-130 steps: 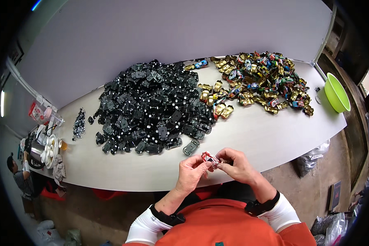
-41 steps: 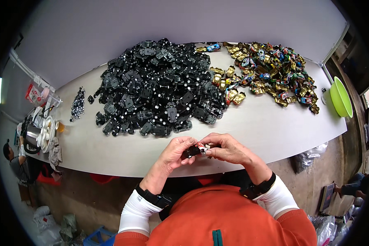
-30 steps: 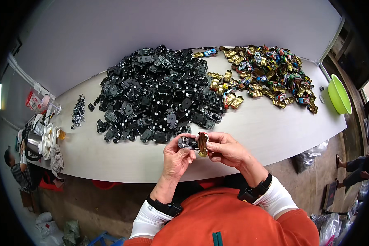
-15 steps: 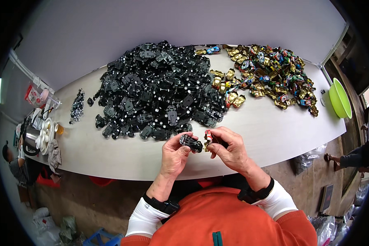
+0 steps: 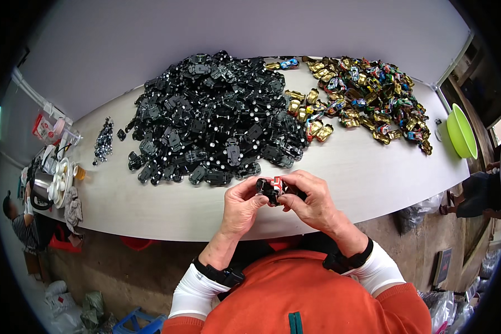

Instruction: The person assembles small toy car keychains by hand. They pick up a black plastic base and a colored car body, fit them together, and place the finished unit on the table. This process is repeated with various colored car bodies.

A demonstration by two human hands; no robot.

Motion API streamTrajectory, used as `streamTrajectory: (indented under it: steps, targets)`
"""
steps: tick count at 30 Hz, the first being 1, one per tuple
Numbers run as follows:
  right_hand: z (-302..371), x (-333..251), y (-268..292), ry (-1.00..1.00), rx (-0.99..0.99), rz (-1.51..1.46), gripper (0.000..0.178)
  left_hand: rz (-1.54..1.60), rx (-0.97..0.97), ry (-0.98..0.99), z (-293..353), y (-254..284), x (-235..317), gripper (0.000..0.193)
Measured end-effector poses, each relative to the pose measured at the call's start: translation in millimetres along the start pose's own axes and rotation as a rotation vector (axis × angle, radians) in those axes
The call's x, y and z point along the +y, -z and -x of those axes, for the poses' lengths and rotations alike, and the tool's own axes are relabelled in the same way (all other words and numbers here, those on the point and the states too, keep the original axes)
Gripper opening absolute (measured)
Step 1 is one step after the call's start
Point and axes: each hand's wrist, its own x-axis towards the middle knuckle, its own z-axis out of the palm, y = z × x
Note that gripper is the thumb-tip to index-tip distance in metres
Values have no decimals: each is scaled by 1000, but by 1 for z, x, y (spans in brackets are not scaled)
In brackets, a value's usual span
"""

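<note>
Above the table's front edge, my left hand is closed on a black toy car chassis. My right hand pinches a red and white toy car body against it. The two pieces meet between my fingertips, which hide part of both; whether they are joined cannot be made out. Just beyond my hands rises a large heap of black toy car chassis with small pale wheels. At the far right lies a pile of gold and coloured toy car bodies.
Small shiny parts lie on the table at left. A green basin stands at the right edge. A kettle and white dishes are far left. A person sits beyond; another person's legs show at right.
My hands have come together, bringing the black chassis and the red and white car body into contact. At right, the other person's legs have shifted.
</note>
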Motion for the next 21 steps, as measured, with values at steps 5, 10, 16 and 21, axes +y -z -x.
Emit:
streamTrajectory:
  steps: [5,10,16,21]
  targets:
    - [3,0,-1,155,37,264,51,-107,-39,-83,-2,-2,2,33]
    - [2,-7,-2,219,5,309,49,-166,-53,-128,0,-1,3,33]
    - [2,-9,-2,217,-10,331,51,-198,-47,-151,0,-4,3,34]
    - [3,-16,0,196,-5,374,54,-267,-34,-147,-1,-12,4,34]
